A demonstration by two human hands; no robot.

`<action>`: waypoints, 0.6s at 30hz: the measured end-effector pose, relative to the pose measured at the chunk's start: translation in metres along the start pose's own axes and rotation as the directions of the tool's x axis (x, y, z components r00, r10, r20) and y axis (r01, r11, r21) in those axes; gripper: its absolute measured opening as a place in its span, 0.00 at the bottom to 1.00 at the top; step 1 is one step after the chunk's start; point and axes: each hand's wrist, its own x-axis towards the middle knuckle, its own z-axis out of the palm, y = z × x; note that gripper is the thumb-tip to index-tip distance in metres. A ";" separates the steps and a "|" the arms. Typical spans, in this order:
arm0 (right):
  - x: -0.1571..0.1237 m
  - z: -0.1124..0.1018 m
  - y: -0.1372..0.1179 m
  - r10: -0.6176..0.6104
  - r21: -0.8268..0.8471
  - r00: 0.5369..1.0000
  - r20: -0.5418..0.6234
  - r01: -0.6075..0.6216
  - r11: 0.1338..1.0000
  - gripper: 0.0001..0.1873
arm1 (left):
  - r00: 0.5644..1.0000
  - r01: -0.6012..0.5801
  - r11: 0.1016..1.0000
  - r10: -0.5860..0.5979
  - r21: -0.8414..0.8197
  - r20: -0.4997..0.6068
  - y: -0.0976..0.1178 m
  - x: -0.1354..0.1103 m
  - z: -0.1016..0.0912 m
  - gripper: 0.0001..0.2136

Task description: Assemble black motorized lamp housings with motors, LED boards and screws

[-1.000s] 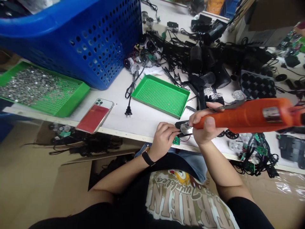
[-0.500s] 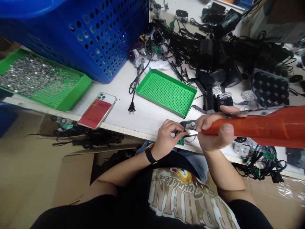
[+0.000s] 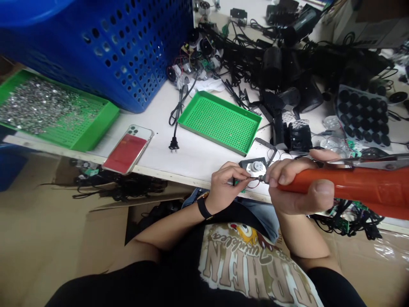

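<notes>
1. Left hand (image 3: pixel 228 183) pinches thin wires (image 3: pixel 252 184) beside a small motor (image 3: pixel 256 167), lying at its 2 o'clock on the desk (image 3: pixel 198 164).
2. Right hand (image 3: pixel 297 187) clenches an orange soldering iron (image 3: pixel 332 185), its tip at the motor.

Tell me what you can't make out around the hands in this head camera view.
In the head view:
- Orange-handled tool: the right edge cuts off its far end.
- Its tip: too small, partly hidden by the right hand.
- Green circuit board: mostly hidden by the left hand.
- Red wire: its ends are too small to follow.
- Blue perforated basket: contents out of view.
</notes>
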 end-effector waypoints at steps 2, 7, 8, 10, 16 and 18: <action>0.000 -0.002 -0.003 -0.003 0.013 1.000 0.006 0.003 1.000 0.13 | 1.000 -0.011 1.000 0.011 -0.019 -0.018 0.000 -0.001 0.002 0.11; 0.013 -0.012 -0.003 -0.033 -0.018 0.999 -0.040 0.033 0.999 0.14 | 0.997 -0.081 0.994 0.079 0.079 0.019 -0.002 0.004 0.004 0.06; 0.018 -0.015 -0.001 -0.053 -0.024 0.996 -0.076 0.051 0.998 0.13 | 0.993 -0.115 0.985 0.109 0.131 0.054 -0.004 0.005 0.004 0.05; 0.026 -0.018 0.006 -0.101 -0.017 0.985 -0.142 0.100 0.995 0.12 | 0.968 -0.229 0.945 0.195 0.233 0.161 -0.008 0.006 0.005 0.02; 0.026 -0.026 0.032 -0.029 -0.100 0.995 -0.093 0.020 0.995 0.13 | 0.863 -0.459 0.806 0.305 0.373 0.402 -0.021 -0.003 0.005 0.09; 0.021 -0.029 0.037 0.000 -0.119 0.998 -0.064 -0.007 0.993 0.15 | 0.855 -0.469 0.788 0.291 0.398 0.430 -0.021 -0.005 0.005 0.10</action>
